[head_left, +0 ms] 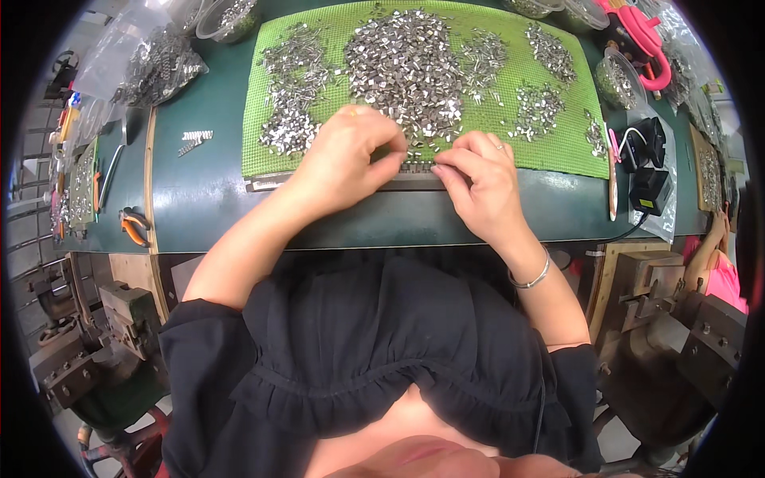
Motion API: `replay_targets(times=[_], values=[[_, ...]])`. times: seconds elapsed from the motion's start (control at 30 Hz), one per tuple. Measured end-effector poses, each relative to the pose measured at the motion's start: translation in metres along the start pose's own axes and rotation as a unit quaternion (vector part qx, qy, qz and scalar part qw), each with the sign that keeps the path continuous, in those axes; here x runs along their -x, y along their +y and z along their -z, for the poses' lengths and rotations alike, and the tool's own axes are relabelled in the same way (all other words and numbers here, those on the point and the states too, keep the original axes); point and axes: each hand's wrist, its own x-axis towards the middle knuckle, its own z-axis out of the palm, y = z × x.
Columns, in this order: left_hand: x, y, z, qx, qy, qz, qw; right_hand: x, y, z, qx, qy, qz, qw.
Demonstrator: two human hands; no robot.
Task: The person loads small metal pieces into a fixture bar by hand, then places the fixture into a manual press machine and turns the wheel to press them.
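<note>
Both hands meet at a slotted metal bar [414,182] along the front edge of a green textured mat [319,169]. My left hand [351,155] is closed, its fingers curled down to the thumb over the bar; whatever they grip is too small to make out. My right hand [484,179] pinches with thumb and forefinger at the bar's row of small metal pieces [418,167]. Its fingertips hide what they hold. Just beyond both hands lies a large pile of small shiny metal pieces [406,68].
Smaller heaps of metal parts [296,64] surround the big pile. Orange-handled pliers [135,227] and a few linked metal strips [195,141] lie left on the green table [207,179]. Plastic tubs [227,20] stand at the back; a black device [649,191] sits at right. Another person's arm [713,247] shows far right.
</note>
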Motion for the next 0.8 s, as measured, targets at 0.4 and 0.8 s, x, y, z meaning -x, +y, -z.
replay_targets(times=[0.4,0.8], values=[[0.010,0.013,-0.004,-0.006,-0.007,0.042,0.999,0.001,-0.005,-0.001,-0.005,0.009,-0.035,0.999],[-0.034,-0.006,0.012,-0.094,-0.142,-0.148,0.974,-0.019,0.002,0.011,-0.049,-0.090,-0.085,0.991]])
